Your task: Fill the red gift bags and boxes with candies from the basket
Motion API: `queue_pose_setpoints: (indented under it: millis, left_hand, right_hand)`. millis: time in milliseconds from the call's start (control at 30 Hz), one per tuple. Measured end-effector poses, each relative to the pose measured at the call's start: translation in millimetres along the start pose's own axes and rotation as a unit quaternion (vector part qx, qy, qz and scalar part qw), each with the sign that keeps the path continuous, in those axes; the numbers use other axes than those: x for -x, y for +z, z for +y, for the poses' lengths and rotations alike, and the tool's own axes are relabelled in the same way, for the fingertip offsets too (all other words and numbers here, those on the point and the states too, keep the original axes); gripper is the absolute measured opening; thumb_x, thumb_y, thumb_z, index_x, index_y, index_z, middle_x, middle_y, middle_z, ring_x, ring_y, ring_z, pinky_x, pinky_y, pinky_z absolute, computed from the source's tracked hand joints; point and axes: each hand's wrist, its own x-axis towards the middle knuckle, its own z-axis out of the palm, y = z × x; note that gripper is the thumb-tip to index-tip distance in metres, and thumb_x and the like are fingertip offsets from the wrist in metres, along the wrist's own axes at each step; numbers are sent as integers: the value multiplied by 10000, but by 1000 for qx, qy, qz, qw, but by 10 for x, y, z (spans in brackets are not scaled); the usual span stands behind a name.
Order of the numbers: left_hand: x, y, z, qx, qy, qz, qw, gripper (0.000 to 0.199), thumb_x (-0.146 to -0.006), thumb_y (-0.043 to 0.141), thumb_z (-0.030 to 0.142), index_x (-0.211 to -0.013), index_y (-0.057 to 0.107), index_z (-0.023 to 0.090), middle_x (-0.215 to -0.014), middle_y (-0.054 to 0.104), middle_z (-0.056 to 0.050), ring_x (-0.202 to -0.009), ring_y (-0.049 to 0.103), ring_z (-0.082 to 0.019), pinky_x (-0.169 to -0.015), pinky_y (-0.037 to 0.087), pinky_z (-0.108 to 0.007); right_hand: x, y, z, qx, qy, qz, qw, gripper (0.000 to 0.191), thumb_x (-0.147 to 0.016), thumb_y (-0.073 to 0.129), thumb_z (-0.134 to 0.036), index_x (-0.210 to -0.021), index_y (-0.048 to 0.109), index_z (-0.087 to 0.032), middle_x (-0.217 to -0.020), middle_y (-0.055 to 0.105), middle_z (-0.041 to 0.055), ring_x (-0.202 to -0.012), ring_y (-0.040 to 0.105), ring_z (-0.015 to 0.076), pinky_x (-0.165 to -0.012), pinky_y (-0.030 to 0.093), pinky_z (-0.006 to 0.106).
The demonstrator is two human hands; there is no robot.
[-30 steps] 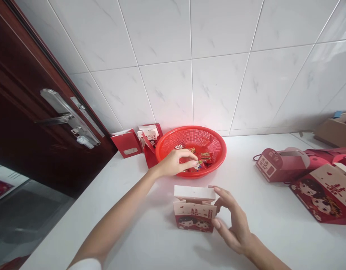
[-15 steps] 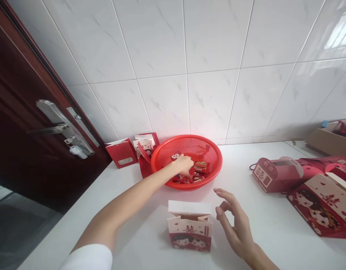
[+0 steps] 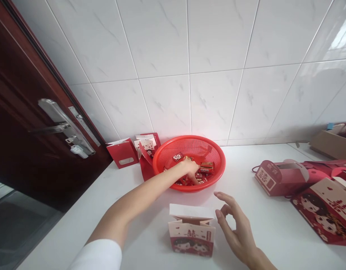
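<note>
My left hand (image 3: 190, 168) reaches into a red plastic basket (image 3: 221, 157) with perforated sides. Its fingers point down among several red-wrapped sweets (image 3: 207, 167) and are partly hidden, so a grip cannot be made out. In front of the basket a small red and cream paper gift box (image 3: 192, 237) stands upright, its top flaps open. To the right of this box hovers my right hand (image 3: 234, 225), fingers loosely curved, thumb and fingertips apart, with nothing in it. It looks close to the box but not touching.
Red gift boxes (image 3: 123, 153) stand left of the basket by the tiled wall. More decorated boxes (image 3: 321, 210) lie at the right, before an open cardboard carton (image 3: 327, 144). A dark red door (image 3: 26, 112) with a metal handle borders the white table's left side.
My left hand has moved slightly right and deeper into the basket. My right hand keeps about the same place and pose. The view has shifted a little.
</note>
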Motion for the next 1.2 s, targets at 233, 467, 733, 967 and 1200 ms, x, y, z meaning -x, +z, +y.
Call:
queue_pose_setpoints:
  millis: [233, 467, 733, 967, 1200]
  left_hand:
    - [-64, 23, 48, 5, 9, 27, 1000, 353, -750, 804, 451, -968, 757, 177, -1100, 775, -187, -1029, 718, -385, -907, 529, -450]
    - [-114, 83, -32, 24, 2, 64, 998, 289, -823, 742, 393, -1041, 742, 205, -1099, 775, -144, -1022, 726, -348, -867, 537, -398]
    - [-138, 129, -129, 59, 38, 84, 994, 310, -781, 772, 472, -972, 742, 229, -890, 776, -58, -848, 724, -278, -691, 473, -293]
    - [-178, 139, -174, 112, 50, 91, 988, 188, -853, 721, 406, -856, 777, 226, -826, 774, -32, -798, 711, -221, -654, 438, -266]
    - [-173, 162, -200, 135, 35, 100, 985, 246, -780, 767, 270, -1017, 778, 206, -1036, 790, -62, -915, 715, -238, -720, 467, -263]
  right_hand:
    - [2, 18, 10, -5, 7, -12, 1000, 342, -1028, 477, -157, -1361, 505, -232, -1049, 646, 68, -608, 590, 112, -650, 573, 263]
    - [-19, 30, 42, 4, 5, -12, 1000, 324, -1030, 462, -163, -1344, 501, -230, -943, 640, 35, -579, 576, 113, -612, 553, 242]
    - [-29, 79, 194, 3, 62, -16, 998, 263, -1013, 457, -165, -1263, 518, -223, -709, 574, -47, -534, 568, 121, -558, 507, 226]
    - [-12, 91, 272, 8, 110, -25, 994, 229, -998, 445, -192, -1205, 544, -206, -630, 537, -67, -522, 561, 135, -527, 454, 245]
    - [-19, 87, 273, -8, 153, -42, 987, 240, -996, 433, -239, -1192, 560, -183, -590, 523, -66, -511, 571, 148, -514, 431, 262]
